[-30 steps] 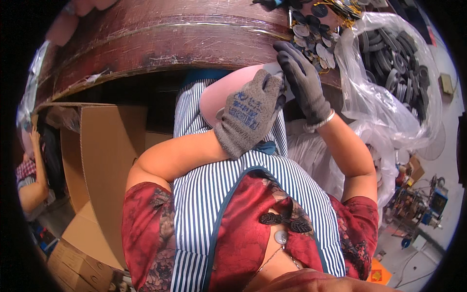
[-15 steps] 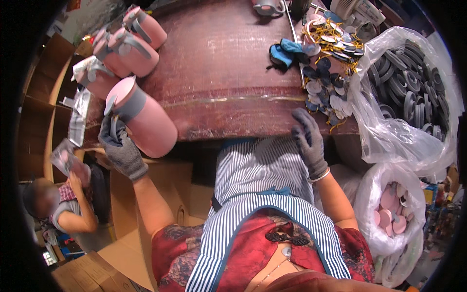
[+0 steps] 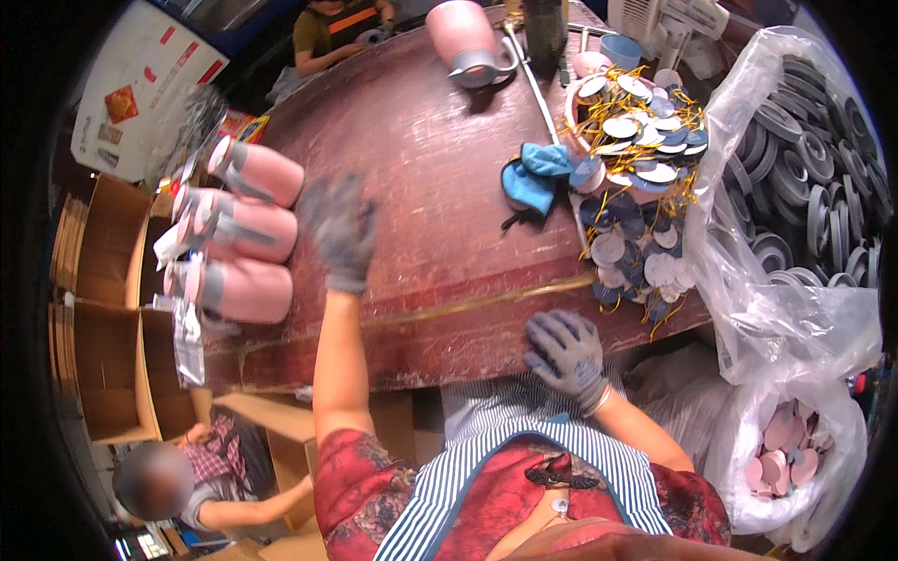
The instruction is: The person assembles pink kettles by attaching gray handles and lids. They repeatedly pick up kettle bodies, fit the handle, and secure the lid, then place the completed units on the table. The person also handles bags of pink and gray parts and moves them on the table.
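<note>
My left hand point(image 3: 344, 229), in a grey glove, reaches over the tabletop with its fingers apart and slightly blurred by motion. It holds nothing. Just left of it stand several pink jugs with grey collars and handles. The nearest pink jug point(image 3: 248, 291) is at the table's left edge, with a middle jug point(image 3: 253, 231) and a farther jug point(image 3: 267, 175) behind it. Another pink jug point(image 3: 462, 39) with a grey handle stands at the far side. My right hand point(image 3: 565, 357), also gloved, is spread open and empty by the table's near edge.
On the right lie round tags with yellow strings point(image 3: 645, 126), beside a blue cloth item point(image 3: 533, 182). A plastic bag of grey rings point(image 3: 814, 159) and a bag of pink discs point(image 3: 786, 444) stand farther right. Cardboard boxes point(image 3: 112, 280) and a co-worker point(image 3: 224, 467) are left.
My left hand has let go of the pink jug it held and moved right and farther over the table. My right hand has moved in to the table's near edge. The view has shifted.
</note>
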{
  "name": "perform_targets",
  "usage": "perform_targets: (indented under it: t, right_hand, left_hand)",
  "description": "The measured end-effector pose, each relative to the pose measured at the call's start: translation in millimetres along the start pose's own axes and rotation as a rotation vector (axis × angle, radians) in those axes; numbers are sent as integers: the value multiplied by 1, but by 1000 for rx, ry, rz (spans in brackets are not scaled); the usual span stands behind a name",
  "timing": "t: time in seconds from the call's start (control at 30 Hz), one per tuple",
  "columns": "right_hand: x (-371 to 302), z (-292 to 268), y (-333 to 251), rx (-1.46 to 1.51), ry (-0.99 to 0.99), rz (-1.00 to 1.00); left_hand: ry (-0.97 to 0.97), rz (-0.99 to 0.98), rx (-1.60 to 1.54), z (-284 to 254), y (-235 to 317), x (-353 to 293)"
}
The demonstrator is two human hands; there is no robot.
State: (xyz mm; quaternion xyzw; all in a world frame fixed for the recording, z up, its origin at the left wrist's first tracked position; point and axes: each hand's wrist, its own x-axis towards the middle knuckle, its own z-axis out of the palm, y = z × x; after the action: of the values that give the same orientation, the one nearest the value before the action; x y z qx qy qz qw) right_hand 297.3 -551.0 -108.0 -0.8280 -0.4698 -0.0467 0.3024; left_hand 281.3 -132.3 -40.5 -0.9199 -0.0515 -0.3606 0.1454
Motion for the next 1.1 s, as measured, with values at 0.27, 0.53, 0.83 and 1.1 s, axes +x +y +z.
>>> perform_targets:
  t: [0.27,0.53,0.83,1.1]
  right_hand:
    - [-8,13,20,131,93,18]
    - [-15,16,28,215,321,-112]
    - [-105,-166,41,116,792,237]
    - [-324,-288,138,-1257,-215,1268]
  left_hand:
    - [-347,476,80,249,149,275]
    - [-441,621,244,241,93,233]
    - [-289,-354,-843,19,-1,124]
    - [-263,-667,-1053,-154,44,-10]
